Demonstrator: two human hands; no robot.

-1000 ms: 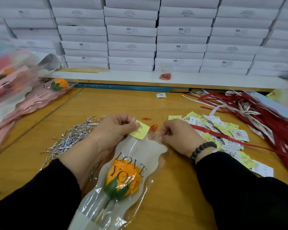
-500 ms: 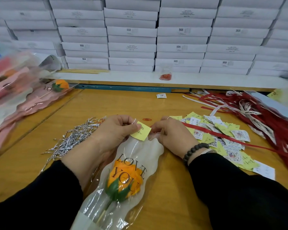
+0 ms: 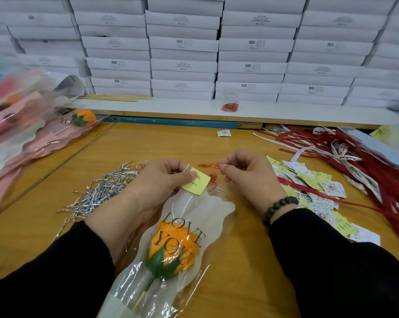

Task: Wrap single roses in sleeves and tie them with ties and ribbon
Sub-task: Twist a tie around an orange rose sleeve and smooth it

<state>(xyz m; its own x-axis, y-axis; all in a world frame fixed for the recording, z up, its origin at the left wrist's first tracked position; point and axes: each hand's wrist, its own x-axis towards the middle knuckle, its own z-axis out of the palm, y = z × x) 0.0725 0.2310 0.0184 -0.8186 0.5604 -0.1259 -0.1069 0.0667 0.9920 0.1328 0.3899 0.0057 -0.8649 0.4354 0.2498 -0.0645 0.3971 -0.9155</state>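
Note:
An orange rose [image 3: 173, 251] lies in a clear sleeve [image 3: 207, 216] printed "LOVE YOU", on the wooden table in front of me. My left hand [image 3: 158, 180] pinches a small yellow note [image 3: 197, 184] against the sleeve's top edge. My right hand [image 3: 246, 173] is just right of it and pinches a red paper clip [image 3: 213, 166] at the fingertips. A second red clip [image 3: 213, 177] lies on the table by the note. Silver twist ties [image 3: 102, 191] lie in a heap at the left. Red ribbons [image 3: 366, 161] are piled at the right.
Yellow notes and printed tags [image 3: 308, 182] are scattered right of my right hand. Wrapped roses in pink sleeves [image 3: 33, 134] are stacked at the far left. White boxes [image 3: 184, 44] form a wall behind a shelf holding a bag of red clips [image 3: 230, 106] and sticks [image 3: 115, 98].
My right hand has lifted off the sleeve's top edge and moved up and right, now pinching a red paper clip. My left hand keeps the yellow note on the sleeve.

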